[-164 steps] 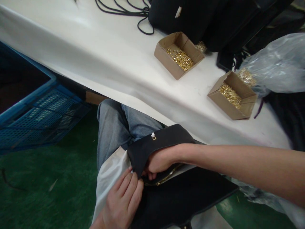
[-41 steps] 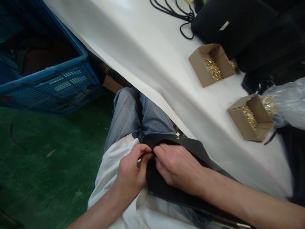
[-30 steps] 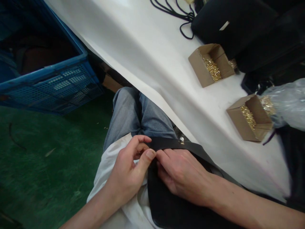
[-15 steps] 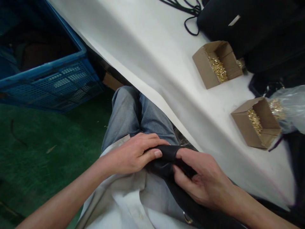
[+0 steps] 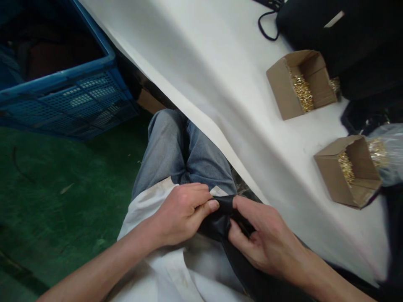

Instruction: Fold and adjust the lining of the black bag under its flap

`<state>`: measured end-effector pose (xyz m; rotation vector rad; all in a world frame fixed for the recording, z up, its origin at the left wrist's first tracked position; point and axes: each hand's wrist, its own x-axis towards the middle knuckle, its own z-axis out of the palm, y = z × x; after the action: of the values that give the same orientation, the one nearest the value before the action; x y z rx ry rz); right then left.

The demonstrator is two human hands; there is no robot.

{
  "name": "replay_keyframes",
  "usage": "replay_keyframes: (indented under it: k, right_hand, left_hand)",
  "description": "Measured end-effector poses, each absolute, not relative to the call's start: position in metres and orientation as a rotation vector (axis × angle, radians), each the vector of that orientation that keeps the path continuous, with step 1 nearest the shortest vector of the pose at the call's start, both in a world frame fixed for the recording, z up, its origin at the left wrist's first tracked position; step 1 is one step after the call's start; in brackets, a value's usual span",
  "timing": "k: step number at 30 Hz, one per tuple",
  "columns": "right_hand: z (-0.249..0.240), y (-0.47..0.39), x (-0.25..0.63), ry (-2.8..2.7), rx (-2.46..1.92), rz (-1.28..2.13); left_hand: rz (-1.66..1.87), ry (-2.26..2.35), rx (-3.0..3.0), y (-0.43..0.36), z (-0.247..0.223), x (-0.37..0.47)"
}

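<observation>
A piece of black material (image 5: 217,224) lies across my lap and trails to the lower right. My left hand (image 5: 187,212) is closed on its left end, thumb on top and fingers curled around the edge. My right hand (image 5: 262,237) grips the same material just to the right, its thumb and index finger pinching a fold. Part of the fold is hidden under my fingers.
At the right, a white-covered table (image 5: 201,71) holds two cardboard boxes (image 5: 275,90) (image 5: 333,176) with small gold pieces, a clear plastic bag (image 5: 393,155) and black bags (image 5: 315,25). A blue crate (image 5: 94,100) stands at the upper left.
The view has shifted slightly, so the boxes appear farther right. My left hand's fingers are more curled on the black material, and my right hand keeps its pinch.
</observation>
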<state>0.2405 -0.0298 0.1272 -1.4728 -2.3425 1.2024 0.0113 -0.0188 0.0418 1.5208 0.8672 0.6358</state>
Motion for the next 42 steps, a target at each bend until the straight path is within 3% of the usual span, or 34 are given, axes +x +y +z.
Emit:
replay_keyframes:
  k: [9,20,26,36,42]
  right_hand:
    - [0.113,-0.015,0.226,-2.429,-1.296,1.142]
    - [0.101,-0.001,0.158,-2.767,-1.686,1.090]
    - [0.103,-0.006,0.154,-2.629,-1.796,1.204]
    - [0.094,-0.024,0.175,-2.447,-1.618,1.113]
    - [0.101,-0.020,0.174,-2.330,-1.747,1.420]
  left_hand:
    - [0.502,0.912,1.485,-0.002,0.060,-0.001]
    - [0.461,1.011,1.276,0.005,0.046,-0.033]
    - [0.618,1.296,1.134,-0.020,0.057,-0.043]
    - [0.447,1.182,1.086,-0.022,0.069,-0.037]
    - [0.452,1.045,1.167,-0.019,0.069,-0.041]
